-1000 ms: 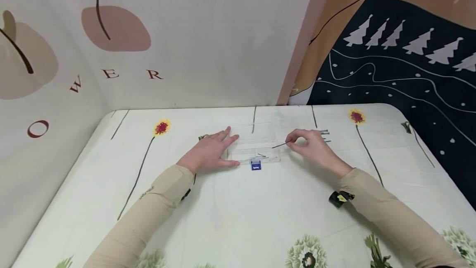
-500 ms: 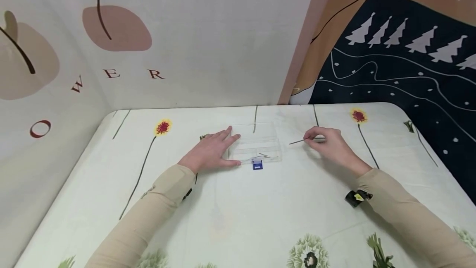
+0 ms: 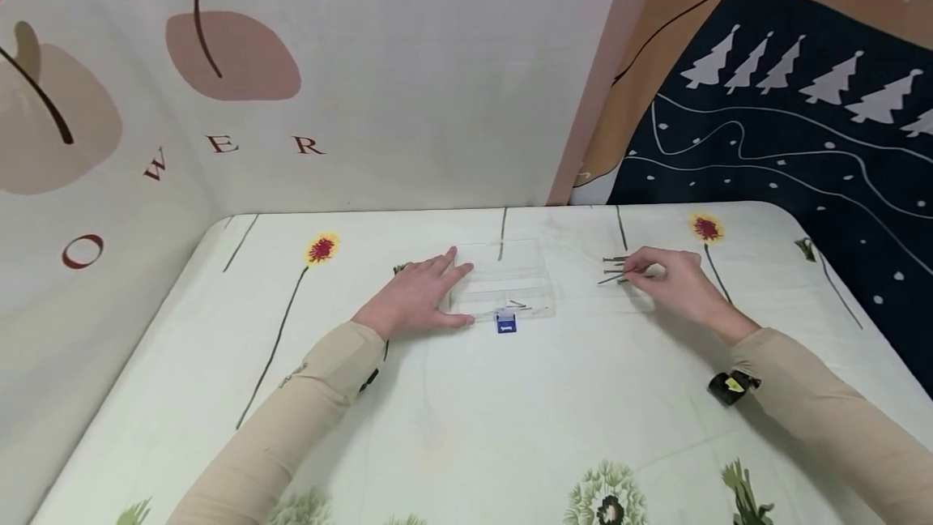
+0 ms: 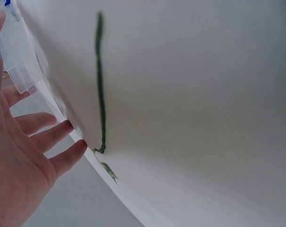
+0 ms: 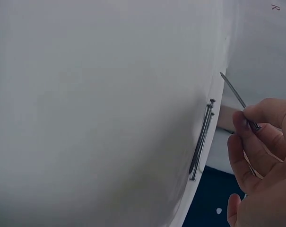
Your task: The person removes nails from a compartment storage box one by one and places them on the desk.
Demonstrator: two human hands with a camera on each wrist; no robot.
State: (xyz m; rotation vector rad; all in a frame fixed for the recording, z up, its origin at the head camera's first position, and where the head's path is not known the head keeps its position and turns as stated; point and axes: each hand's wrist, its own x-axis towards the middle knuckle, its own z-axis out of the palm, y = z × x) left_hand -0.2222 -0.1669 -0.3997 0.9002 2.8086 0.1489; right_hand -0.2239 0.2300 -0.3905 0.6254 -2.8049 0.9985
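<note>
On the flowered tablecloth (image 3: 466, 395) we have wide bare room toward our own side, while the far edge meets the printed wall and the right edge drops off beside the dark hanging. Near the middle sits the clear plastic box (image 3: 506, 286) with its blue clasp (image 3: 506, 324) facing us and a few nails inside. Our left hand (image 3: 417, 296) lies flat with fingers spread, touching the box's left side. Well to the right, our right hand (image 3: 674, 286) pinches one nail (image 3: 611, 279) between thumb and fingertips, just above the loose nails (image 5: 202, 139) lying together on the cloth.
</note>
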